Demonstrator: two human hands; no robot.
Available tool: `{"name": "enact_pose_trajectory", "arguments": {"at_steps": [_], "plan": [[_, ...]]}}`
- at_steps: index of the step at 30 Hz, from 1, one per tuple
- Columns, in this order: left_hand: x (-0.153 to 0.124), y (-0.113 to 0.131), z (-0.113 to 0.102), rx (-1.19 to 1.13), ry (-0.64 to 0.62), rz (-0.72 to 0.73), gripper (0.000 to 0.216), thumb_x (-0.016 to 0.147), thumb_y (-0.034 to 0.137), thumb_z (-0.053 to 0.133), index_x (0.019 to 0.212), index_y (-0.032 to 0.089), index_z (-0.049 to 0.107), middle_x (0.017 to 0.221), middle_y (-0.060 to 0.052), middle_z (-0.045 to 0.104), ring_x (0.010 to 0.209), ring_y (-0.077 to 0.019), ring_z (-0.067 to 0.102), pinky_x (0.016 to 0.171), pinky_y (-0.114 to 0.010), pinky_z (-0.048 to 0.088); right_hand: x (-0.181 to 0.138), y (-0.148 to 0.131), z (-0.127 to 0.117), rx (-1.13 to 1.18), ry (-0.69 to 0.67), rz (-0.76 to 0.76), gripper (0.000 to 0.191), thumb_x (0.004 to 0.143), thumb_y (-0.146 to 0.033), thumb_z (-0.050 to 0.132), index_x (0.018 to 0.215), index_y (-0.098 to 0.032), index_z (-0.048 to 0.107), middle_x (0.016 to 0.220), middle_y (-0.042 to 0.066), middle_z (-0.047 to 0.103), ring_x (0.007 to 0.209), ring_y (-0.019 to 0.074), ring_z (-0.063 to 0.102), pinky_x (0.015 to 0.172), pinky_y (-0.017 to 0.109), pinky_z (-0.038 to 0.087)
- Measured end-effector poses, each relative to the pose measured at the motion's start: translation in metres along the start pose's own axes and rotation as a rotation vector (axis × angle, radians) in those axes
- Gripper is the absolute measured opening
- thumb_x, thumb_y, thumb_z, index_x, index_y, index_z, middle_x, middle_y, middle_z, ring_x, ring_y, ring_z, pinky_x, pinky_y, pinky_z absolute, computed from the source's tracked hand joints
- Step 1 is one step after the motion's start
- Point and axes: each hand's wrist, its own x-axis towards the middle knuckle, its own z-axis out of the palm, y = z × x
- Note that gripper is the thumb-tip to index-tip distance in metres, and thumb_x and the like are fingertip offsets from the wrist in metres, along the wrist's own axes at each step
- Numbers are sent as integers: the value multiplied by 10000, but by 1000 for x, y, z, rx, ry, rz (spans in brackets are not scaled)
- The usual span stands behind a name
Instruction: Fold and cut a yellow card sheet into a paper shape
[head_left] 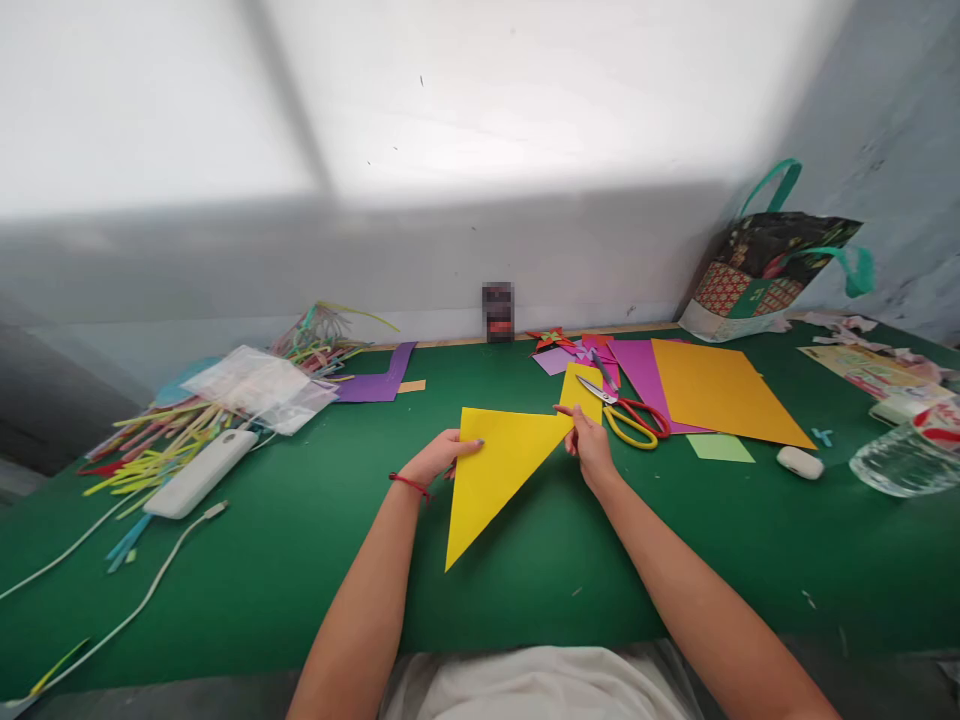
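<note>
Because our left hand [442, 456] pinches the yellow paper [501, 465] at its left edge and our right hand [591, 447] grips its right corner, an uneven pull could, we judge, crease or skew it, and reaching carelessly right might nick us on the scissors [609, 396]. Between our hands, over the middle of the green table [315, 530], the paper looks bright, smooth and triangular, one sharp corner pointing near, towards us

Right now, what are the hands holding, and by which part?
A yellow triangular sheet of paper: the left hand grips its left edge near the top, and the right hand holds its right corner.
</note>
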Motion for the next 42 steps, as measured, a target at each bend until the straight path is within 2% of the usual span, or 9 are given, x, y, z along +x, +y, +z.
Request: {"name": "enact_pose_trajectory", "arguments": {"at_steps": [3,7,10,14,17,23,34,42], "plan": [[2,-1,3,0,18,28,388,645,428,683,811,80,638,642,-64,642,350,-48,432,322,-191,235,-1,-1,3,78,-21,17,518,626,-675,541,726,-174,631,282,-81,363,281,62,295,310,200,210],[5,-2,10,54,54,34,379,658,443,669,785,88,633,609,-57,629,337,-57,408,333,-213,246,-3,-2,8,40,-48,61,499,562,-641,635,448,-210,410,265,-62,375,276,57,299,313,208,225],[6,-1,15,90,108,42,424,655,504,652,783,101,632,628,-59,632,386,-88,462,351,-219,276,-4,-2,9,-18,-39,48,528,573,-635,635,409,-221,350,249,-61,352,277,57,292,320,217,232],[8,2,17,-2,289,187,532,641,638,571,751,121,628,690,-63,642,581,-155,576,474,-239,405,-6,-1,10,-28,-53,35,541,568,-650,627,398,-227,336,244,-64,333,279,61,289,322,223,225],[9,3,18,-50,409,252,550,580,653,605,739,126,630,697,-54,646,645,-179,594,533,-256,436,-9,-1,11,-42,-82,23,551,561,-657,630,385,-224,339,248,-58,341,284,61,297,328,223,236],[9,5,20,-167,383,263,588,539,610,660,872,126,663,758,-69,679,740,-219,628,614,-293,479,-10,-2,12,-21,-125,30,582,558,-728,565,365,-219,359,254,-42,359,274,59,301,319,223,234],[9,4,18,-179,409,272,604,535,597,671,910,123,677,765,-76,691,700,-209,635,587,-281,484,-10,-2,12,-6,-160,30,591,519,-766,547,377,-216,387,268,-30,400,269,63,325,311,223,246],[10,3,18,-173,401,284,585,563,591,658,922,129,674,778,-83,692,717,-223,640,609,-307,494,-9,1,12,-5,-178,18,577,546,-762,531,406,-216,408,287,-18,432,277,79,359,319,231,281]]}}
